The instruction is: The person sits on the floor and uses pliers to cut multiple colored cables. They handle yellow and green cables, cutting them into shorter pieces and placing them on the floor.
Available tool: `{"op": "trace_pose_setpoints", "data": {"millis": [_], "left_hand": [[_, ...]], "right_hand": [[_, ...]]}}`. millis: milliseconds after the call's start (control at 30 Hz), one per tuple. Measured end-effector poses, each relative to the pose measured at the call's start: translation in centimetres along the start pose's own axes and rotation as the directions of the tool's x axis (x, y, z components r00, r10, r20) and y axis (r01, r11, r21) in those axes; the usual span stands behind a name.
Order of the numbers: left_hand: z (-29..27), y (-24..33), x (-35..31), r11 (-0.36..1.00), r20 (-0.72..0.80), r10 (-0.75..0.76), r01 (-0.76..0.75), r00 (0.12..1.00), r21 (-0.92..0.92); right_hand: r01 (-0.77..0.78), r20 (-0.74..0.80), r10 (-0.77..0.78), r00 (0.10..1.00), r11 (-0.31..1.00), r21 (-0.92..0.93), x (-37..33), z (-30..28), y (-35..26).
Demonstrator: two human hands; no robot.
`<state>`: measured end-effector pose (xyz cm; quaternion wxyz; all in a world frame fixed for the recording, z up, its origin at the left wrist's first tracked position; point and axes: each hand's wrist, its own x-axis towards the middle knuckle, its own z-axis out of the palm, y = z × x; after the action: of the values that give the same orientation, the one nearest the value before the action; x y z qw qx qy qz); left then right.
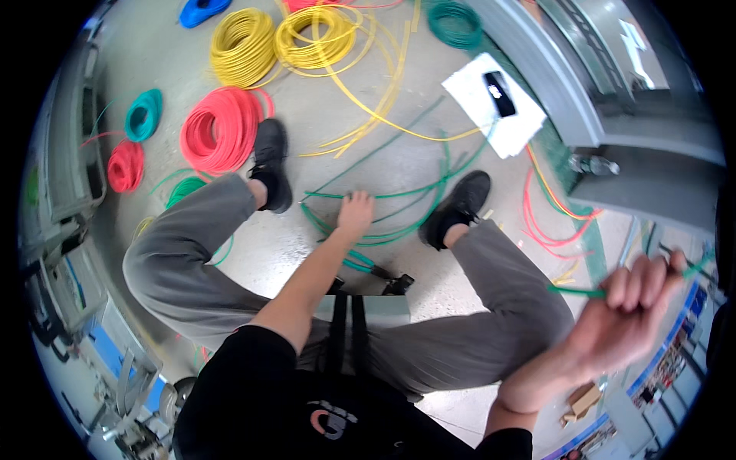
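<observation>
Several lengths of green wire lie in loose curves on the floor between my feet. My left hand reaches down to them, its fingers bent around one strand near its left end; the fingertips are partly hidden. Out to the right, my right hand is raised above knee height and somewhat blurred. Its fingers are curled closed on a green wire, which sticks out on both sides of the fist. Just below my left hand rests a tool with teal handles, partly hidden.
Yellow wire coils and a large red coil lie ahead on the left, with smaller teal coils around. White paper with a phone lies ahead right. A plastic bottle rests by the grey metal frame.
</observation>
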<state>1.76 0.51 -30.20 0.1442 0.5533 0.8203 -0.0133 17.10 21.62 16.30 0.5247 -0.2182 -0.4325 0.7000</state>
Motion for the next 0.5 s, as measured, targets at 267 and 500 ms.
{"op": "trace_pose_setpoints", "data": {"millis": [267, 500], "left_hand": [[1.0, -2.1, 2.8, 0.985, 0.088, 0.115, -0.102, 0.989, -0.139], [-0.7, -4.8, 2.2, 0.987, -0.149, 0.016, 0.008, 0.989, 0.159]], "right_hand": [[-0.085, 0.093, 0.086, 0.992, 0.996, -0.020, 0.7, -0.5, 0.2], [-0.149, -0.031, 0.151, 0.988, 0.987, 0.058, 0.7, 0.1, 0.5]]}}
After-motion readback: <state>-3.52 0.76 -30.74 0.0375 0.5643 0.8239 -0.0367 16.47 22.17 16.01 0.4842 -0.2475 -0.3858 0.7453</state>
